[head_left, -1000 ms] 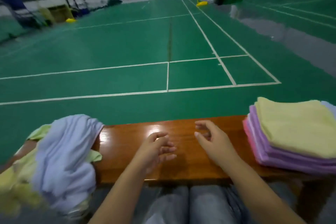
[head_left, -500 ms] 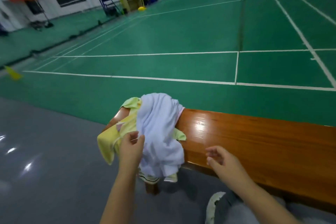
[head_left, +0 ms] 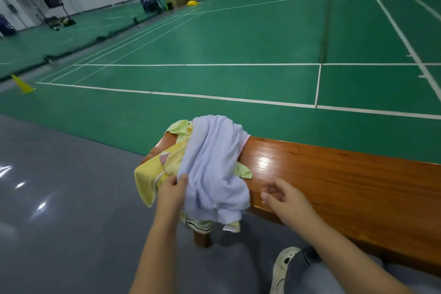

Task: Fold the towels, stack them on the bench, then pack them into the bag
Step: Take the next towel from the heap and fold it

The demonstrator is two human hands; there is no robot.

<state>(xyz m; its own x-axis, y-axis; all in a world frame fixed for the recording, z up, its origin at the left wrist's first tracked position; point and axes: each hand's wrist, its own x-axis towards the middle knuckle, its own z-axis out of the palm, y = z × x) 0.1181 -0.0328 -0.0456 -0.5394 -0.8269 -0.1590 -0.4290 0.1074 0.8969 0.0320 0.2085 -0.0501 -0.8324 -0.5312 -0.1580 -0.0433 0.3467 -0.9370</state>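
A crumpled pale lavender towel lies on top of a heap of yellow and light green towels at the left end of the wooden bench. Part of the heap hangs over the bench's near edge. My left hand pinches the lavender towel's left edge between thumb and fingers. My right hand hovers just right of the heap, above the bench's near edge, its fingers loosely curled and holding nothing. The folded stack and the bag are out of view.
The bench runs off to the right with bare wood. Grey floor lies to the left and below, a green badminton court beyond. A yellow cone stands far left. My knee and white shoe are at the bottom.
My view swung left from the folded stack to the unfolded heap. My left hand reached the heap and took the lavender towel's edge. My right hand followed toward the heap.
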